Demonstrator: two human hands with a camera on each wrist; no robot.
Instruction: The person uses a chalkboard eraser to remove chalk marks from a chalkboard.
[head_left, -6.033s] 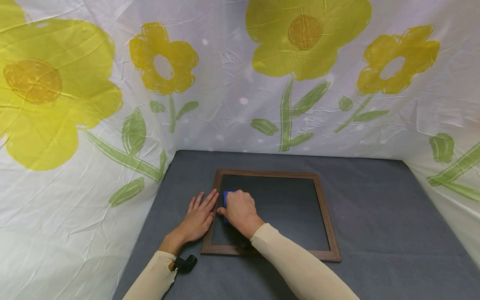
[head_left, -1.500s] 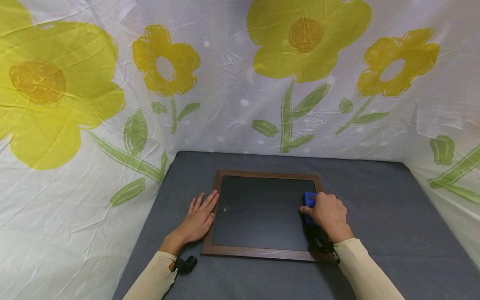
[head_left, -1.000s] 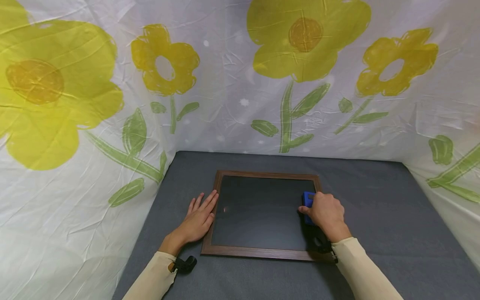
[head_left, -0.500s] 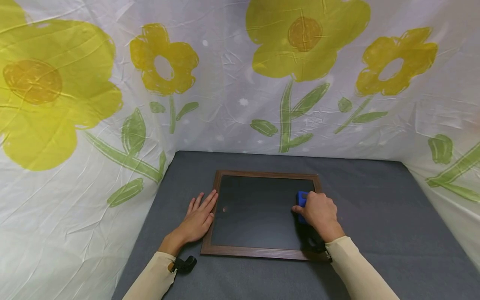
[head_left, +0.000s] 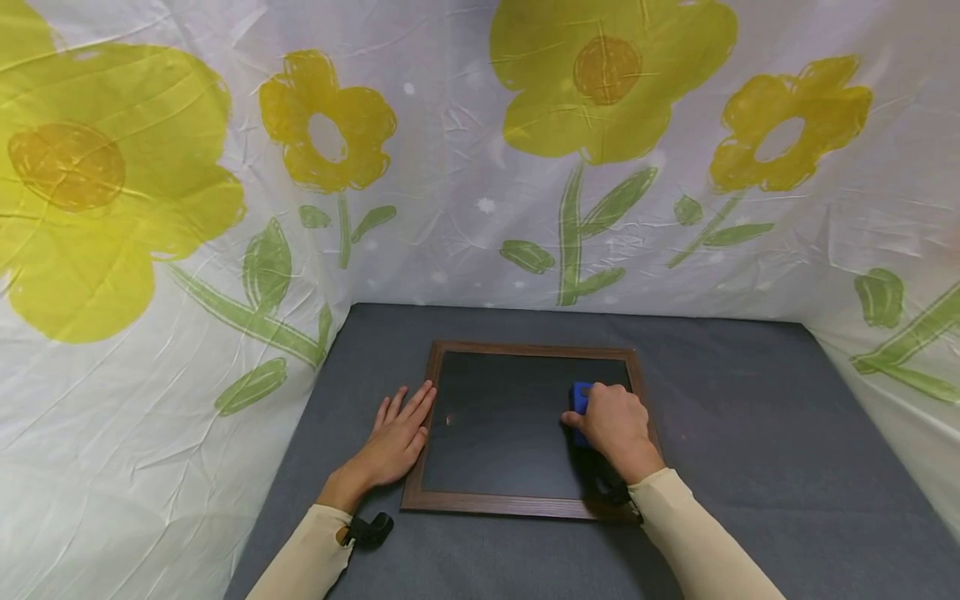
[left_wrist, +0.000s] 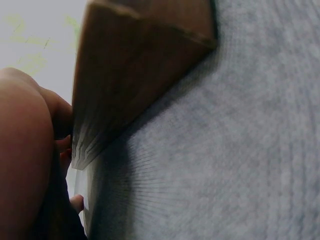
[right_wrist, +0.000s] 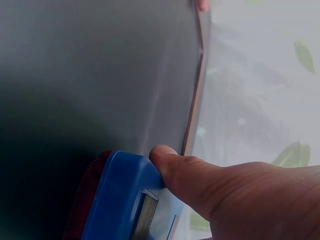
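A small blackboard (head_left: 510,425) in a brown wooden frame (head_left: 517,505) lies on the grey cloth. My right hand (head_left: 617,423) grips a blue board eraser (head_left: 580,396) against the right part of the board. The right wrist view shows the eraser's dark red felt side (right_wrist: 86,200) facing the board and the thumb (right_wrist: 172,167) along its blue body. My left hand (head_left: 392,442) lies with straight, spread fingers at the frame's left side, fingertips on the wood. In the left wrist view the frame's outer edge (left_wrist: 135,65) rises beside that hand.
Grey cloth (head_left: 750,433) covers the table around the board. White curtains with yellow flowers (head_left: 611,75) hang behind and at both sides. A black strap mount (head_left: 371,530) sits on the left wrist. A small light reflection shows on the board's left part.
Six seconds ago the right hand held the eraser at the board's left side; later it was at the right edge. Over the last second it has slid back leftward. The left hand stays put.
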